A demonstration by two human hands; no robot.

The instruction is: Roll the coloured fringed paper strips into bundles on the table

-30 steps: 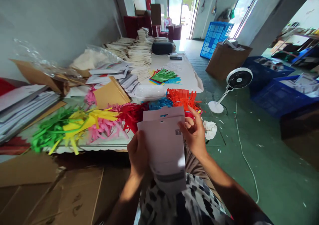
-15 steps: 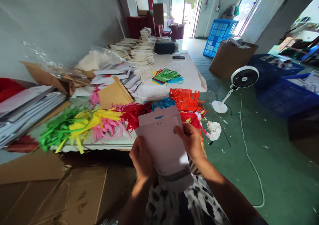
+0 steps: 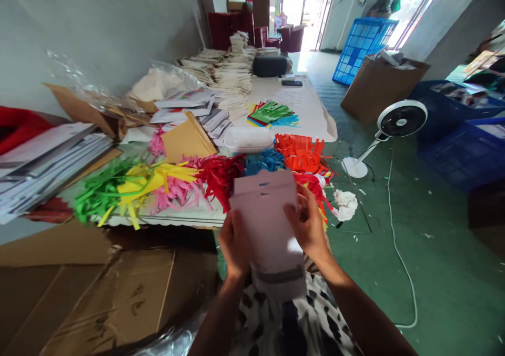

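Over my lap I hold a pale flat card packet point(image 3: 268, 230) with small hanger-shaped slots near its top edge. My left hand point(image 3: 235, 244) is closed on its left side, thumb on the front face. On the right edge, my right hand point(image 3: 310, 223) pinches it, with thumb in front and fingers curled behind. A second layer of card shows at the top and bottom of the packet. Just beyond it, fringed paper strips lie along the table: dark red point(image 3: 221, 174), blue point(image 3: 264, 161), orange-red point(image 3: 302, 153), yellow point(image 3: 158, 180), pink point(image 3: 175, 195) and green point(image 3: 100, 187).
Stacked flat sheets point(image 3: 51, 151) lie at the left, with a brown envelope point(image 3: 187, 138) nearer the middle. An opened cardboard box point(image 3: 130, 298) is below the table at left. A white fan point(image 3: 401, 119) stands on the floor at right, its cable point(image 3: 394, 245) trailing.
The view has shifted, so the table and floor things sit differently in the picture. The packet stays in both hands, tilted slightly less; both thumbs remain on its front.
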